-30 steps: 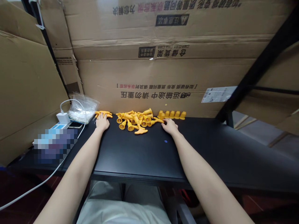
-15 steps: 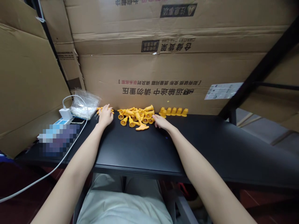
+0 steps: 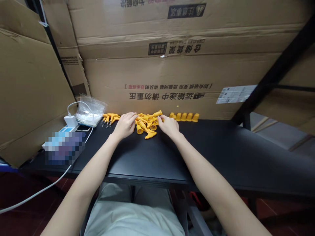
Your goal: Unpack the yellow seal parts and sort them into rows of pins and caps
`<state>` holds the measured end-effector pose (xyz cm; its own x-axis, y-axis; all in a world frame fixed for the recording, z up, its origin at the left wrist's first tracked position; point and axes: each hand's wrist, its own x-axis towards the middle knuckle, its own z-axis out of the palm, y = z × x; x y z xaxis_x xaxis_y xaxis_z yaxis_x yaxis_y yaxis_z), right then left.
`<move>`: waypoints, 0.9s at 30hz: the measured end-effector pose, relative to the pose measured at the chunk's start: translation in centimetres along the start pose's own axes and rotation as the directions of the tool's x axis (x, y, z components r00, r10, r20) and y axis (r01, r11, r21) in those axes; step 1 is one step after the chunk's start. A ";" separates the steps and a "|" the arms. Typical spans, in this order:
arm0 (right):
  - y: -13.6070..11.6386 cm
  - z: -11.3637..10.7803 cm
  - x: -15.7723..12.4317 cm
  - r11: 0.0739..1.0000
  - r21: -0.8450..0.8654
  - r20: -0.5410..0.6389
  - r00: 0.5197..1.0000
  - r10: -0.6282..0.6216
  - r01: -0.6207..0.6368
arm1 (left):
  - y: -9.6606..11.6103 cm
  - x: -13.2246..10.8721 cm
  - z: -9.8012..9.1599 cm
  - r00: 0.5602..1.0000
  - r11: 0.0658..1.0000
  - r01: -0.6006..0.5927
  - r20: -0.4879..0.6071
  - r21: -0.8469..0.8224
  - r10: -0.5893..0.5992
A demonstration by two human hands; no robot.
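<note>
A pile of yellow plastic pieces (image 3: 148, 126) lies on the black table against the cardboard. Several are bell-shaped sleeves, and a winged T-handle (image 3: 150, 134) sticks out at the front. My left hand (image 3: 126, 126) lies over the pile's left side, fingers stretched rightward and touching it, hiding the pieces beneath. At the right edge, my right hand (image 3: 169, 127) has its fingers curled in among the pieces; what they pinch is hidden. Yellow corkscrew handles (image 3: 110, 117) with metal spirals lie left of my left hand. Several yellow bell-shaped sleeves (image 3: 184, 116) stand upright in a row behind my right hand.
On the left are a clear plastic bag (image 3: 90, 109), a white charger (image 3: 70, 121) on a power strip, a phone (image 3: 83, 128) and a blurred-out item (image 3: 64, 147). A white cable (image 3: 59, 178) hangs over the table's front edge. Cardboard (image 3: 157, 72) walls the back and left.
My left hand has moved right from the corkscrew handles onto the pile, uncovering those handles. My right hand has shifted slightly left, further into the pile. The front T-handle has turned a little.
</note>
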<state>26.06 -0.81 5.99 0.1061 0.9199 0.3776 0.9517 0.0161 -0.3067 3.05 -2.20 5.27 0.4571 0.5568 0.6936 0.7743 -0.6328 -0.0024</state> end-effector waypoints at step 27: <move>-1.5 1.7 -1.1 0.698 -0.019 -0.173 0.685 -0.708 0.716 | -1.2 -0.7 0.5 0.952 0.946 0.293 0.050 0.139 -0.302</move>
<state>24.06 -1.23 4.53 -0.5511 0.5510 0.6266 0.7456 0.6623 0.0734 2.05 -1.59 4.49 0.2235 0.7481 0.6248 0.9270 -0.3612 0.1008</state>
